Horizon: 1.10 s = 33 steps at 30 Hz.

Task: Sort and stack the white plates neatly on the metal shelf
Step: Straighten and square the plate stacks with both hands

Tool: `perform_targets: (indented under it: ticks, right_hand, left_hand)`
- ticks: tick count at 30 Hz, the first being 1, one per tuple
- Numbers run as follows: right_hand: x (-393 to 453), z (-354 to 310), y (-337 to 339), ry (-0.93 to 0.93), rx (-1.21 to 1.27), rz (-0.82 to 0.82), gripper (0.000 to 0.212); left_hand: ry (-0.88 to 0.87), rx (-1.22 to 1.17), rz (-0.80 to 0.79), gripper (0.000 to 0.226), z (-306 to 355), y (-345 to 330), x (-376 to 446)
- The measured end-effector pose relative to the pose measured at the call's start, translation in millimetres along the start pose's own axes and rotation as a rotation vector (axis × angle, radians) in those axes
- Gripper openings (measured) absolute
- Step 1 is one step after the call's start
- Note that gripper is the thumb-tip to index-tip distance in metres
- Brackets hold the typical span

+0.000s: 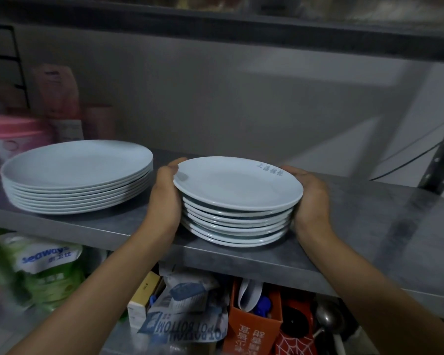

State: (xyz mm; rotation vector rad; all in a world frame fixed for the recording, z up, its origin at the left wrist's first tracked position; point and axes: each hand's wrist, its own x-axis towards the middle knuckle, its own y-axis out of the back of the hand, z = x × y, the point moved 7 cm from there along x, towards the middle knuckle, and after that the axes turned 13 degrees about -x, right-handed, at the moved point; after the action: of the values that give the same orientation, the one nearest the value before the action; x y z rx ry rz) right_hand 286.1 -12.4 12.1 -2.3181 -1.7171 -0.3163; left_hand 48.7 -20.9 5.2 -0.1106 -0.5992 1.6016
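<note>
- The small plate stack (237, 213) looks heavy, hard, slippery and easy to break.
- The left hand (166, 198) and right hand (310, 198) cup its sides, fingers curled round.
- The stack probably rests on the metal shelf (356, 239); the blur hides its bottom edge.

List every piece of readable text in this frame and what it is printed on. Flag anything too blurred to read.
"seaways": green and white bag under the metal shelf; the characters beneath it are too blurred.
"POT BOTTOM", upside down: grey packet below the shelf.
Grey characters on the top plate's rim, small plate stack: too faint to read.
White characters on the orange box: inverted, unreadable.
Pink containers at back left: label blurred.
</note>
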Motion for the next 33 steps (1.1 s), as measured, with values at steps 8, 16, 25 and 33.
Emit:
perform_targets:
  ticks: [8, 16, 25, 33]
  right_hand:
    - [-1.1, -1.9, 9.3, 0.022, -0.056, 0.088, 0.008]
    - [-2.8, -7.8, 7.9, 0.067, 0.004, 0.077, 0.025]
    - [-3.8, -6.9, 11.9, 0.053, -0.035, 0.103, 0.028]
    - [-12.0, -13.8, 17.5, 0.01, -0.068, 0.174, 0.051]
  left_hand:
    - [0.032, -0.043, 0.052, 0.052, -3.4, -0.4, 1.0]
    - [0.025, -0.021, 0.069, 0.054, -4.4, 0.4, -0.6]
    - [-0.064, 0.104, 0.03, 0.062, 2.8, 0.5, 1.9]
    - [-0.035, -0.028, 0.091, 0.041, 1.5, 10.8, -1.6]
